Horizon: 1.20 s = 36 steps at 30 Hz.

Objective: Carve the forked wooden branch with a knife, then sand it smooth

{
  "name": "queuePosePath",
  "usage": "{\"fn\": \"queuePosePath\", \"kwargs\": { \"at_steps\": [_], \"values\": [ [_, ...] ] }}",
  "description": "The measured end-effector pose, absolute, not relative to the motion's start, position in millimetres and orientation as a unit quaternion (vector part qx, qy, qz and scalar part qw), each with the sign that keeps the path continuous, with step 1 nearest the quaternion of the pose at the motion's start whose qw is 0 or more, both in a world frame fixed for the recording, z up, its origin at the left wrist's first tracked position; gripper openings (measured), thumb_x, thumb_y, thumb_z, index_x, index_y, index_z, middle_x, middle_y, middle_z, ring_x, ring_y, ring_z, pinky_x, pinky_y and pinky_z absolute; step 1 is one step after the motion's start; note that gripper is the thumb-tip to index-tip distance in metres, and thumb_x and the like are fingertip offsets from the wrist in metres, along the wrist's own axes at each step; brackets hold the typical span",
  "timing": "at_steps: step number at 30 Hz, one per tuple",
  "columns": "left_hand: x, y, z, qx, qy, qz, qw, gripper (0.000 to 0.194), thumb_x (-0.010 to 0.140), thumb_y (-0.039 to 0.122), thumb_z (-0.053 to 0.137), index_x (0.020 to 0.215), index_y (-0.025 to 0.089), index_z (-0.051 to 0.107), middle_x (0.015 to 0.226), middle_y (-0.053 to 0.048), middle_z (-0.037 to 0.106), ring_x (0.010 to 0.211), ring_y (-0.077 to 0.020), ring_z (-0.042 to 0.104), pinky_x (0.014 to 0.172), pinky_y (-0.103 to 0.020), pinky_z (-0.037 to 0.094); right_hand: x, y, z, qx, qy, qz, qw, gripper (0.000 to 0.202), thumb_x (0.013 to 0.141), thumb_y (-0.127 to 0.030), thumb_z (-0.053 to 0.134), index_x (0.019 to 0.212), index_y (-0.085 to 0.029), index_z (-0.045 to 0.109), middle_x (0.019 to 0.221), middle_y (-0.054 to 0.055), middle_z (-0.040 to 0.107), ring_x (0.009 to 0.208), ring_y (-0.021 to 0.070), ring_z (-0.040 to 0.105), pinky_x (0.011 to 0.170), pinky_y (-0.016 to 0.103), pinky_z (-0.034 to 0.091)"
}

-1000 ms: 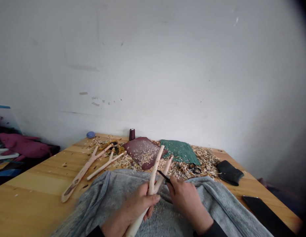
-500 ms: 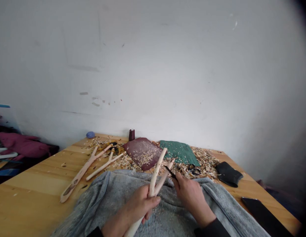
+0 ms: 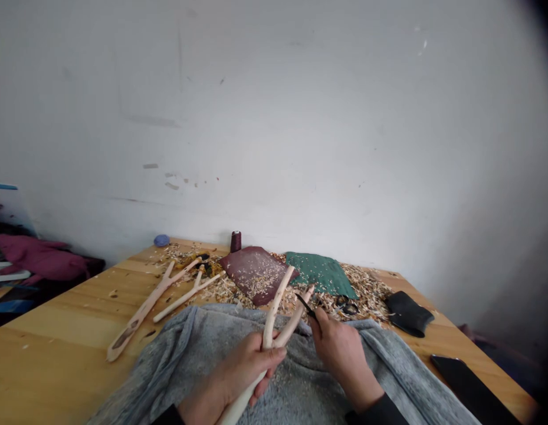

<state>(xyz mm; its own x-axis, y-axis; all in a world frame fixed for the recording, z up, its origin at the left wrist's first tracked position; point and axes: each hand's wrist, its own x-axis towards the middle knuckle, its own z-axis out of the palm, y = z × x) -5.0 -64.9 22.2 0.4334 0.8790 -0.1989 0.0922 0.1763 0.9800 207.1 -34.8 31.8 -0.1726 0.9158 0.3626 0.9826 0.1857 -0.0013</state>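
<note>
- Head view, hands: the left hand [image 3: 251,366] is clenched around a forked stick [image 3: 280,316] at its stem, just below the fork. The right hand [image 3: 340,348] is closed on a knife [image 3: 305,306], whose dark blade is laid against the right prong near its tip.
- Head view, position: the stick is held above a grey cloth [image 3: 185,354] spread over the near edge of the worktop [image 3: 56,348], prongs pointing away from the person.
- Head view, progress: both prongs and the stem are seen pale and bare of bark. Shavings [image 3: 366,283] are heaped across the far side of the worktop and scattered on the cloth, so much carving is judged done. Work at the prong tip is judged to be in hand.
- Head view, surroundings: two more carved sticks [image 3: 145,307] are laid to the left. A maroon sheet [image 3: 256,271], a green sheet [image 3: 320,271], a thread spool [image 3: 235,241] and a black pouch [image 3: 409,313] are placed further back.
- Head view, limits: the stick's lower end is cut off at the frame edge. The knife handle is hidden inside the fist. A dark flat object [image 3: 472,386] at lower right is not identifiable. The small black item among the shavings is too small to tell.
</note>
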Motion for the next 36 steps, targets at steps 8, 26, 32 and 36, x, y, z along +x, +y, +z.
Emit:
{"fn": "queuePosePath", "kwargs": {
  "at_steps": [8,26,32,36],
  "values": [
    [-6.7,-67.1,27.0,0.546,0.415,0.321,0.653,0.048,0.082,0.051,0.061,0.116,0.018,0.055,0.057,0.009,0.050,0.032,-0.0053,0.039,0.029,-0.017,0.034,208.8,-34.5,27.6,-0.609,-0.760,-0.143,0.177,0.017,0.096,-0.029,0.050,0.084,-0.022,0.058,0.069,0.000,0.070,0.054,0.0156,0.065,0.047,0.027,0.019],
    [-9.2,-67.5,37.7,0.471,0.368,0.344,0.724,0.041,0.074,0.046,0.069,0.101,0.018,0.058,0.049,0.009,0.052,0.028,-0.0057,0.035,0.026,-0.017,0.028,215.2,-27.0,20.4,-0.592,-0.745,-0.198,0.235,0.018,0.095,-0.027,0.048,0.080,-0.021,0.056,0.067,0.000,0.067,0.048,0.0146,0.060,0.048,0.029,0.014],
    [-11.0,-64.5,31.8,0.440,0.344,0.363,0.746,0.042,0.072,0.048,0.072,0.100,0.019,0.059,0.050,0.008,0.054,0.027,-0.0048,0.034,0.025,-0.015,0.032,195.3,-43.7,17.1,-0.482,-0.824,-0.149,0.259,0.021,0.096,-0.027,0.045,0.078,-0.022,0.054,0.066,-0.001,0.065,0.055,0.0148,0.062,0.052,0.028,0.024],
    [-12.8,-61.7,28.5,0.429,0.339,0.373,0.750,0.039,0.071,0.049,0.073,0.091,0.019,0.059,0.049,0.008,0.054,0.026,-0.0047,0.034,0.023,-0.015,0.033,185.8,-49.6,16.7,-0.441,-0.853,-0.124,0.248,0.022,0.097,-0.029,0.044,0.079,-0.023,0.054,0.067,-0.002,0.065,0.056,0.0148,0.062,0.053,0.028,0.025]
  ]
}}
